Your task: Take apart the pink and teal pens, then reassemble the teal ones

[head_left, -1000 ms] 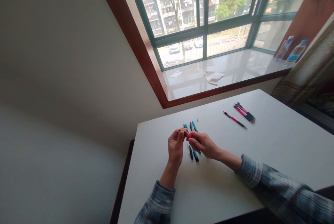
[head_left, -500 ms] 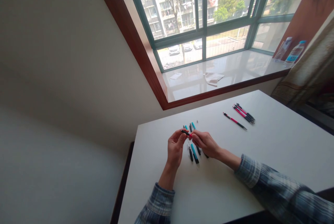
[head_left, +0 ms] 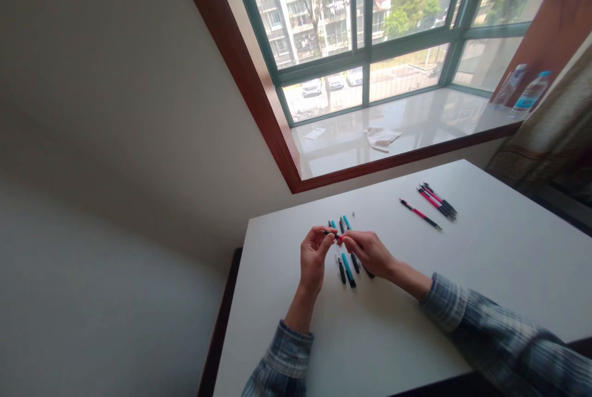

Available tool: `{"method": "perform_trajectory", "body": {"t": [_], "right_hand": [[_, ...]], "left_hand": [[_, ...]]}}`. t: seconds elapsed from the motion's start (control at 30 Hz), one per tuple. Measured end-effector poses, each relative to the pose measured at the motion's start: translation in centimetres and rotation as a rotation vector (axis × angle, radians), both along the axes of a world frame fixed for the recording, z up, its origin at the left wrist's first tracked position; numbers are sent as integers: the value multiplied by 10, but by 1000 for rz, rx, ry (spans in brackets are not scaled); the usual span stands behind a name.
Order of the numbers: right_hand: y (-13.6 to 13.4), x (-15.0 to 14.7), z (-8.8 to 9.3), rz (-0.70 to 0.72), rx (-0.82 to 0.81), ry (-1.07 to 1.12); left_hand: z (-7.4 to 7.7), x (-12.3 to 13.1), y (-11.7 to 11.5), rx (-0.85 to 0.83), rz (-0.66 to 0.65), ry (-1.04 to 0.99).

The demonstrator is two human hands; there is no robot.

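My left hand point(head_left: 316, 258) and my right hand point(head_left: 367, 254) meet above the white table point(head_left: 416, 298), both shut on a slim pink-and-black mechanical pencil point(head_left: 335, 235). Its black end pokes out toward my left fingers, and much of it is hidden in my grip. Beneath my hands lie several teal-and-black pen pieces, such as a teal barrel point(head_left: 348, 270) and a black piece point(head_left: 341, 270). More teal pieces point(head_left: 346, 222) lie just beyond my fingers. To the right lie a single pink pencil point(head_left: 420, 213) and a bunch of similar pencils point(head_left: 437, 201).
Beyond the table, a glossy window sill point(head_left: 393, 138) holds a white cloth point(head_left: 382, 139), a paper slip point(head_left: 315, 133) and plastic bottles point(head_left: 531, 92). A patterned curtain point(head_left: 550, 119) hangs at the right. A wall runs along the left.
My hands have drawn slightly closer together, and less of the pencil's black end shows between them. The view has shifted a little to the left.
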State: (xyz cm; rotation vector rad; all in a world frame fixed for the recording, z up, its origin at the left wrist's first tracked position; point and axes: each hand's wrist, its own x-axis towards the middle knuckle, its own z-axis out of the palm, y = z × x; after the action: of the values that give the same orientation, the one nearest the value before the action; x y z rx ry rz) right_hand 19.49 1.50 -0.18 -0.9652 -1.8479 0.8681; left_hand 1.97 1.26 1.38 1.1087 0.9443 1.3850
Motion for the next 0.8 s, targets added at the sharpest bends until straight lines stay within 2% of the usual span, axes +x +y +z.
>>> {"method": "perform_trajectory", "body": {"t": [0.2,0.37,0.53,0.8], "right_hand": [[-4,11,-1,-110,125,-65],[-17,20,-3,-155,77,-77],[-22,26,-2,-93,58,-26],[-23,23,0,-26,-39,26]], "left_hand": [[0,2,-1,15,6,46],[0,8,-5,61,-16,119],[2,10,-8,86,48,127],[8,10,-9,28,9,163]]}}
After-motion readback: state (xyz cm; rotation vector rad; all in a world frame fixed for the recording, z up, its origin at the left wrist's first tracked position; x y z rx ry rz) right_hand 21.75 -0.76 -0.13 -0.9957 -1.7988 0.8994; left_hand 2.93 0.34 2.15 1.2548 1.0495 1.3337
